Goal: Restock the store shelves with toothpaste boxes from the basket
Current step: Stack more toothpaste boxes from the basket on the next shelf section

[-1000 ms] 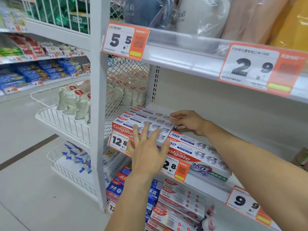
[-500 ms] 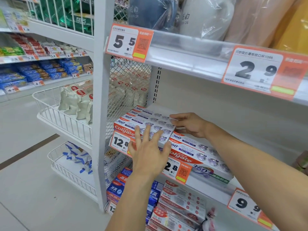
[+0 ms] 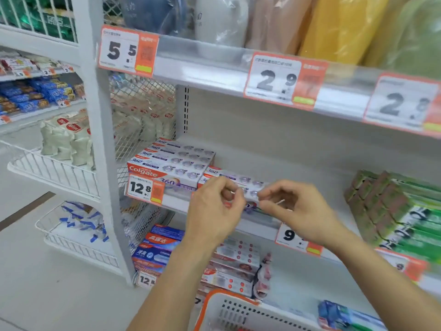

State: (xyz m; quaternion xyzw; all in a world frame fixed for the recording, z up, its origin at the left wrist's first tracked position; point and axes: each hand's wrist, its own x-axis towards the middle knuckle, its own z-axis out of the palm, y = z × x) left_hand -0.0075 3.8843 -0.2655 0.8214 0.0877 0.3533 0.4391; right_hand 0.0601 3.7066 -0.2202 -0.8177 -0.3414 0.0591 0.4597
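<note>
While both hands, the left hand [image 3: 214, 211] and right hand [image 3: 300, 211], hung loosely curled and empty, the Colgate boxes [image 3: 171, 163] wanted squaring flush along the shelf edge [image 3: 181, 201].

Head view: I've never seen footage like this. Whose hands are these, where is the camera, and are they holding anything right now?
There is no machine. A person wears the camera on their head, looking down at their own left hand and right hand. Both hang with loosely curled fingers before the middle shelf, seemingly empty, though blur hides the fingertips. Colgate boxes lie stacked at the shelf's left end, green boxes at its right. The basket sits bottom centre.
</note>
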